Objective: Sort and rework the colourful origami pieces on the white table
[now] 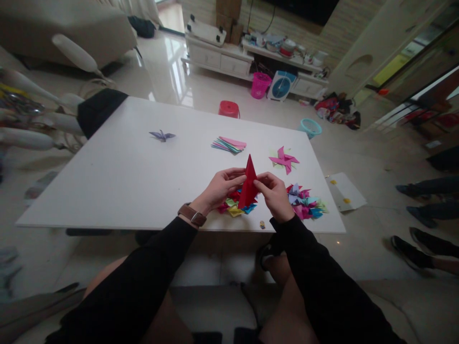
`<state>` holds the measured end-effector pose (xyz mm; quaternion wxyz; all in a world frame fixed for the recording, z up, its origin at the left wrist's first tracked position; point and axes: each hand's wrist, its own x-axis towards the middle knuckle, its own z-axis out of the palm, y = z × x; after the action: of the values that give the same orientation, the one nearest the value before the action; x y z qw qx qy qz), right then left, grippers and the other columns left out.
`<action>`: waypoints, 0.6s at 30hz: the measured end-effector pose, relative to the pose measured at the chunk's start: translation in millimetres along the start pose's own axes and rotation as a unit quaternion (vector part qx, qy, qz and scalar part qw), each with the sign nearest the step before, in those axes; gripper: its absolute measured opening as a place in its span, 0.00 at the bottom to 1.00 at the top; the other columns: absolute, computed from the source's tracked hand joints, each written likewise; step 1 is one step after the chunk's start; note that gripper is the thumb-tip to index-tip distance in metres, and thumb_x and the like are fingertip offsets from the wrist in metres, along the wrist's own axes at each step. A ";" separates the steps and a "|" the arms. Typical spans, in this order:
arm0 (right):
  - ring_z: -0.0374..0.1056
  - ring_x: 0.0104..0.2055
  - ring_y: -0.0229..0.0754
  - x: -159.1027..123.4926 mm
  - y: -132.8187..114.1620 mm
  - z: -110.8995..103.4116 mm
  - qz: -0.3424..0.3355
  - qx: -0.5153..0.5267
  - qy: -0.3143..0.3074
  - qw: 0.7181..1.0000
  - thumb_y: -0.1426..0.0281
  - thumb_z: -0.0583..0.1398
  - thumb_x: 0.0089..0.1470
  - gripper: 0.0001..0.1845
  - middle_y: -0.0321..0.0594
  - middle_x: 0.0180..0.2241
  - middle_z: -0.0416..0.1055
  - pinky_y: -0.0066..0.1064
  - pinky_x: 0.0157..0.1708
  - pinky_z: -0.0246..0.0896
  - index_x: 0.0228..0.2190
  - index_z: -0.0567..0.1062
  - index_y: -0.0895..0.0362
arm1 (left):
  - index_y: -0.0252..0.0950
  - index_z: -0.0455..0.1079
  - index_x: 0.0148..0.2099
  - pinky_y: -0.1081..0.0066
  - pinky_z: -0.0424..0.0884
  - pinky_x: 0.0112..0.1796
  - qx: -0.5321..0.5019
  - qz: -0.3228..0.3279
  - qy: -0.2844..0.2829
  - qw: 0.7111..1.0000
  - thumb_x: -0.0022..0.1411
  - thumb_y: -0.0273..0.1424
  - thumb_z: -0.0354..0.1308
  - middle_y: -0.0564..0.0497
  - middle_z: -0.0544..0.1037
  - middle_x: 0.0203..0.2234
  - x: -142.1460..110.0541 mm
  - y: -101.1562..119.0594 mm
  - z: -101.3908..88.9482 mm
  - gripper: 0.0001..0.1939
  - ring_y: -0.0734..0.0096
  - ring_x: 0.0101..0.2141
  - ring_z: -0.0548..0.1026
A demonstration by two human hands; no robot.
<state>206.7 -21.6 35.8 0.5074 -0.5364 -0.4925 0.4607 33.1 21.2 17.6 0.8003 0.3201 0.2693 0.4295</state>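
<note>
Between my two hands stands a red folded origami paper (249, 188), its narrow point up and its wider end down. My left hand (224, 186), with a brown watch strap (192, 214) at the wrist, pinches its left edge. On the opposite edge, my right hand (275, 191) grips it between thumb and fingers. Behind and below the red paper lies a pile of colourful folded papers (234, 210), partly hidden by the left hand. Just right of my right hand is another heap of folded papers (308, 203).
The white table (118, 177) carries a purple paper crane (162, 135), a fanned stack of coloured papers (229, 145) and a pink pinwheel-shaped fold (284, 159). A small sticker (262, 224) sits by the near edge. Beyond stands a red stool (229, 109). Other people's feet (412, 252) show at right.
</note>
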 end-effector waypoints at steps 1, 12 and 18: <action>0.71 0.32 0.40 0.3 0.3 0.0 -0.003 -0.005 0.006 1.000 0.57 0.70 0.50 0.15 0.35 0.30 0.77 0.34 0.36 0.67 0.31 0.75 0.53 | 0.33 0.79 0.46 0.71 0.75 0.38 0.001 -0.004 0.006 1.000 0.50 0.32 0.76 0.45 0.84 0.39 -0.2 0.8 0.0 0.21 0.69 0.37 0.81; 0.69 0.34 0.42 2.9 -1.0 -4.4 -0.046 -0.046 0.062 0.996 0.61 0.67 0.51 0.10 0.35 0.29 0.75 0.34 0.36 0.65 0.30 0.75 0.53 | 0.34 0.78 0.46 0.72 0.73 0.38 0.011 -0.007 0.023 1.000 0.53 0.28 0.71 0.48 0.83 0.36 0.4 4.5 -3.2 0.16 0.71 0.35 0.80; 0.68 0.33 0.41 4.5 -1.5 -8.7 -0.056 -0.047 0.095 0.993 0.64 0.67 0.49 0.08 0.35 0.28 0.74 0.34 0.36 0.64 0.29 0.76 0.53 | 0.33 0.78 0.38 0.71 0.74 0.39 0.003 0.002 0.056 0.998 0.52 0.27 0.69 0.49 0.83 0.33 0.4 3.9 -4.8 0.10 0.72 0.34 0.79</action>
<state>215.6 -17.9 37.9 0.5507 -0.5728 -0.4925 0.3550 27.9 24.5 17.3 0.7825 0.2984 0.3140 0.4472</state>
